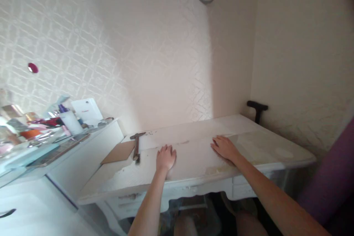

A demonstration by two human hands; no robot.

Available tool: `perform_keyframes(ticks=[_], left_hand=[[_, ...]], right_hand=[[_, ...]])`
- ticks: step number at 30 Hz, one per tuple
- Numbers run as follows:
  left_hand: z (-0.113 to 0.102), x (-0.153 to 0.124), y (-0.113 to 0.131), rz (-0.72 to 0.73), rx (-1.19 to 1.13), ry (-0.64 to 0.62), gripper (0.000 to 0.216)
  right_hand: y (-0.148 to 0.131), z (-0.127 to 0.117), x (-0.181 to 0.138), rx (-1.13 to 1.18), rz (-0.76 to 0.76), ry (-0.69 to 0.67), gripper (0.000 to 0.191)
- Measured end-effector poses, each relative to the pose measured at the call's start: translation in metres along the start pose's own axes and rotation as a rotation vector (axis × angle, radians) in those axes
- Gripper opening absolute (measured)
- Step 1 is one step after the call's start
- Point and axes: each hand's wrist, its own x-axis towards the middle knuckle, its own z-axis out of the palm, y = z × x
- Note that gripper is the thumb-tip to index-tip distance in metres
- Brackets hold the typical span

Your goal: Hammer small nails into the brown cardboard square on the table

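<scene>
My left hand (pixel 166 158) rests palm down on the worn white desk (pixel 190 162), its fingers stretched toward the wall and nothing in it. Farther right, my right hand (pixel 225 147) also lies on the desktop, fingers spread a little and slightly bent, holding nothing. To the left of my left hand is a hammer (pixel 136 147) with a wooden handle, its head toward the wall. A flat brown board (pixel 118 152) lies beside the hammer. Small dark bits (pixel 151 132), too small to name, are scattered near the hammer's head.
At the left, a white cabinet (pixel 107 136) bears bottles, a white box (pixel 87 111) and cluttered small items. A black T-shaped handle (pixel 257 108) stands behind the desk's right side. A grey cable loop (pixel 204 0) hangs on the wall. Purple fabric (pixel 329 177) is at right.
</scene>
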Motion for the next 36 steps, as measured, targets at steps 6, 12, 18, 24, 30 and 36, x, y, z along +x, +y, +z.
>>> perform_keyframes(ticks=[6, 12, 18, 24, 30, 36], left_hand=[[0.0013, 0.0004, -0.0007, 0.005, -0.001, 0.005, 0.046], [-0.0012, -0.001, 0.0008, 0.0, 0.01, -0.009, 0.046], [0.0003, -0.0003, -0.0002, 0.0, 0.011, -0.007, 0.046], [0.0003, 0.0001, -0.0001, -0.008, 0.012, -0.016, 0.046], [0.0004, 0.0001, 0.0002, 0.0, 0.014, -0.01, 0.047], [0.0015, 0.0007, -0.0007, -0.011, 0.004, -0.011, 0.046]], right_hand=[[-0.0004, -0.0001, -0.0006, 0.001, 0.006, 0.004, 0.044], [0.0006, 0.0003, 0.0001, 0.004, -0.001, 0.003, 0.043], [0.0004, -0.001, 0.0, 0.009, -0.006, -0.002, 0.044], [-0.0002, -0.0008, -0.0007, 0.011, 0.001, 0.001, 0.043], [0.0002, 0.0002, -0.0005, 0.014, 0.002, 0.003, 0.043], [0.0004, 0.0003, -0.0001, 0.011, 0.002, 0.0, 0.042]])
